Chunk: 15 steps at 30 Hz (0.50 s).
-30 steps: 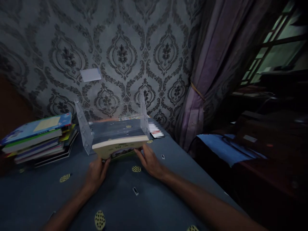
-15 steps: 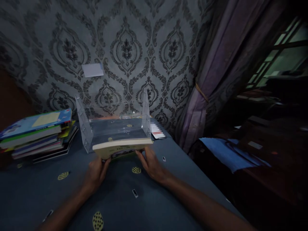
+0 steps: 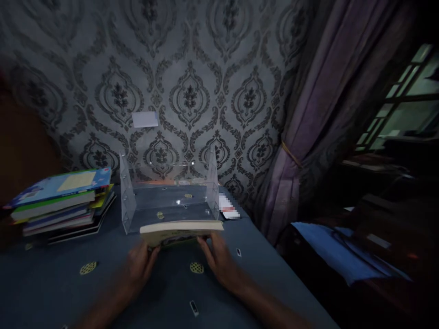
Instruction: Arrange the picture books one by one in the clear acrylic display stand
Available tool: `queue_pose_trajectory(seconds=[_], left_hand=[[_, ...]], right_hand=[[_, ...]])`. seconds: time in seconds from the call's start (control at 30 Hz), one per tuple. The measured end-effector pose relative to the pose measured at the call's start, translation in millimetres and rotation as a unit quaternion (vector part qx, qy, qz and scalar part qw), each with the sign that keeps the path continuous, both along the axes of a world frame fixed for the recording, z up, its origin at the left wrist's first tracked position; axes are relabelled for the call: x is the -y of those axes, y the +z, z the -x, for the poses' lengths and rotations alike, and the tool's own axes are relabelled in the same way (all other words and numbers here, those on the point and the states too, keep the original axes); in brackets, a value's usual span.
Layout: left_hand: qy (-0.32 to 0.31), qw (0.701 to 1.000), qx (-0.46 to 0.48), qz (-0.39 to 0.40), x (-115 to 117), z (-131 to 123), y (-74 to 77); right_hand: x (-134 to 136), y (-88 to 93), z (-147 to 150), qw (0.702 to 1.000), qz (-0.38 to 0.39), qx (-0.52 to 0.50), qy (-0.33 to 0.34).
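A paperback book with cream page edges is held between my two hands, its page edges facing up. My left hand grips its left end with the thumb on the near cover. At the other end, my right hand pinches it the same way. Just beyond the book stands a clear acrylic rack, with see-through side panels and a low bar across. The book is in front of the rack's open near side; whether they touch I cannot tell.
To the left lies a stack of books. A partly blurred card lies right of the rack. The patterned blue cloth covers the table, whose right edge drops beside a curtain. Blue fabric lies farther right.
The view has tilted up, so everything sits lower in the picture and slightly to the right. Both hands keep their hold on the book, still in front of the rack.
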<state>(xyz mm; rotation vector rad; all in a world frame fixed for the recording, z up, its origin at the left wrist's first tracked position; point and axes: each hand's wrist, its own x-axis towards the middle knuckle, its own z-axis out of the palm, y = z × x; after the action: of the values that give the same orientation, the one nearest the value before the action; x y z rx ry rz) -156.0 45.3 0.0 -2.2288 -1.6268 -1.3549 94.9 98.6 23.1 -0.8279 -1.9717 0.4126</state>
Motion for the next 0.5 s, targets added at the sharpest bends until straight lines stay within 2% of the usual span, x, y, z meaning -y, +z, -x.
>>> queue_pose_trajectory(seconds=[0.23, 0.5], left_hand=[[0.014, 0.999, -0.016, -0.030, -0.7, -1.9, 0.3], [0.002, 0.997, -0.034, -0.074, -2.3, -1.1, -3.0]], right_hand=[[-0.1, 1.1, -1.6, 1.000, 0.006, 0.010, -0.007], [-1.2, 0.3, -3.5, 1.000, -0.003, 0.012, 0.005]])
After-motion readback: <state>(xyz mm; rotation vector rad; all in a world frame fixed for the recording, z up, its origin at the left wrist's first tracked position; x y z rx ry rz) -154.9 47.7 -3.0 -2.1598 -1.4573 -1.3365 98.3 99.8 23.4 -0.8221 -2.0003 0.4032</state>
